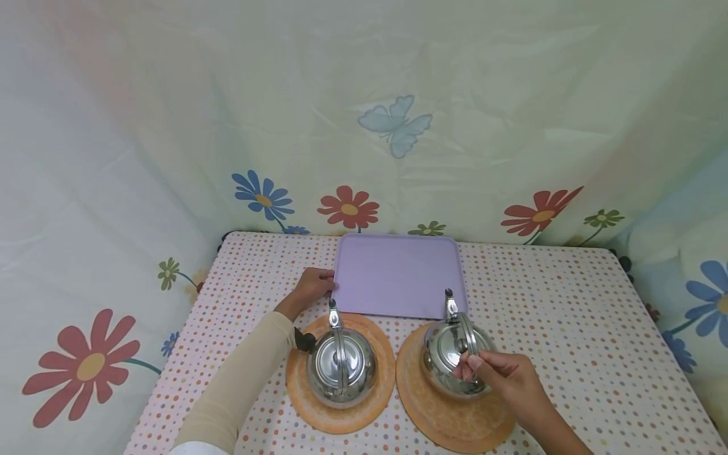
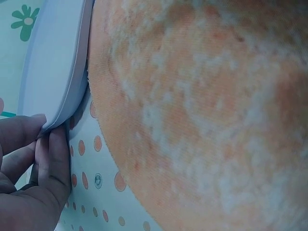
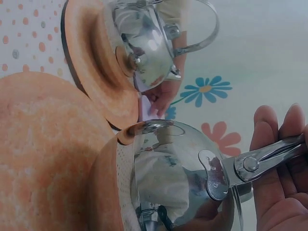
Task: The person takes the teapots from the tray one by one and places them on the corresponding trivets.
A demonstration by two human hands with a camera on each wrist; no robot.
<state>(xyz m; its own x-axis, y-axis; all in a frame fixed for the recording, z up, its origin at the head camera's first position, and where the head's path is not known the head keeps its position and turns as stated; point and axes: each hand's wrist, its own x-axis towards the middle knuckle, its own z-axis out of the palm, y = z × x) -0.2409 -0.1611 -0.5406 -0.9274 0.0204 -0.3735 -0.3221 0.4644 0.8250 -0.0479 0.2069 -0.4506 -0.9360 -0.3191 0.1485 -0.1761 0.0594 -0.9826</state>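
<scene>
Two shiny steel kettles stand on round orange mats on a dotted tablecloth. My right hand (image 1: 474, 366) grips the handle (image 3: 269, 156) of the right kettle (image 1: 449, 354), which rests on the right mat (image 1: 432, 411). The left kettle (image 1: 341, 366) sits untouched on the left mat (image 1: 341, 417). My left hand (image 1: 318, 281) pinches the left edge of a lilac tray (image 1: 398, 275) behind the kettles; in the left wrist view the fingers (image 2: 53, 159) hold the tray rim (image 2: 57, 86) beside the orange mat (image 2: 202, 120).
The table (image 1: 569, 328) is boxed in by a flowered cloth backdrop (image 1: 370, 126) at the back and both sides. Its right half holds only the dotted cloth.
</scene>
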